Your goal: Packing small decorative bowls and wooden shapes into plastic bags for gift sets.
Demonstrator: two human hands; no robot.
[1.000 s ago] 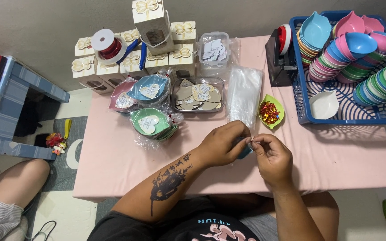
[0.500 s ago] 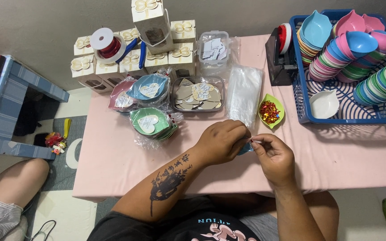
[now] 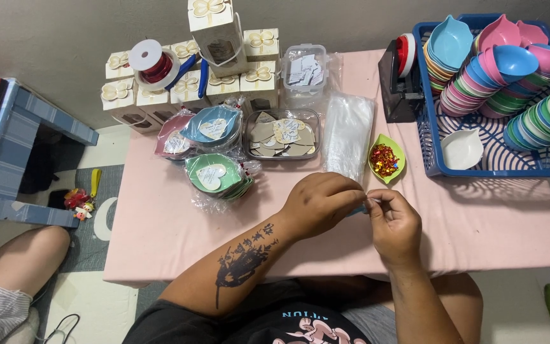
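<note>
Here we take the small green leaf-shaped dish [image 3: 386,159] of red and gold foil pieces as our landmark. Just below it, both hands meet over the pink tablecloth [image 3: 179,229]. The left hand [image 3: 321,202] is curled shut around a small blue object [image 3: 356,208], of which only a sliver shows between the knuckles; we judge it to be a wrapped dish, though its shape is mostly hidden. The right hand [image 3: 394,224] pinches something thin at that object's edge with thumb and forefinger closed; we cannot tell what the pinched item is. Holding the work this close to the dish keeps the foil pieces within easy reach.

Directly left of the dish lies a limp stack of clear plastic bags [image 3: 347,134], glossy and creased. Further left sits a clear tray of heart-shaped paper tags [image 3: 281,134], then finished dishes in crinkled wrap [image 3: 214,172], in blue, pink and green. Above these stand cream gift boxes [image 3: 249,79] with bow prints and a spool of red ribbon [image 3: 154,62]. Right of the dish, a blue lattice basket [image 3: 429,137] holds nested rows of smooth plastic dishes [image 3: 498,70], stacked on edge to save room.
</note>
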